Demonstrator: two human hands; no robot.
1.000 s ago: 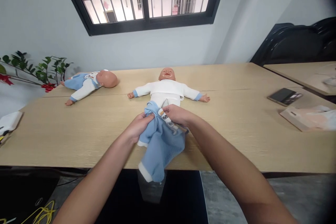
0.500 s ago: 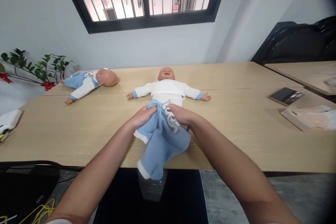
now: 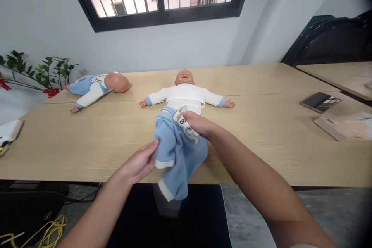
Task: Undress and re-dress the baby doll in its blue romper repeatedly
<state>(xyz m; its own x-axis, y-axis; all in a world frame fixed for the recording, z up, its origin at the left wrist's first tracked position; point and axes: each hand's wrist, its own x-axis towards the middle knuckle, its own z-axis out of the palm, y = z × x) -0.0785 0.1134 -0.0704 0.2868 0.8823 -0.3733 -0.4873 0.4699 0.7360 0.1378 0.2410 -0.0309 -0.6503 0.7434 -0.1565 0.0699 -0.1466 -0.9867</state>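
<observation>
A baby doll [image 3: 184,77] in a white long-sleeved top [image 3: 185,95] lies face up on the table, arms stretched out to both sides. Light-blue fleece baby pants [image 3: 180,151] with white cuffs and an animal-face patch lie below its waist and hang past the table's front edge. My right hand [image 3: 196,123] is closed on the waistband beside the patch. Lower down, my left hand [image 3: 143,162] grips the side of one pant leg near its cuff, thumb in front; its fingertips are partly hidden. The doll's legs are out of sight.
A second doll [image 3: 116,82] in a blue and white outfit lies at the back left, near a leafy plant [image 3: 49,71]. To the right are a phone [image 3: 319,102] and a flat box [image 3: 343,126]. A white object [image 3: 10,131] sits at the left edge.
My left hand has let go of the waistband and moved down and left to the pant leg near the cuff. My right hand keeps its hold, and the bunched cloth has loosened.
</observation>
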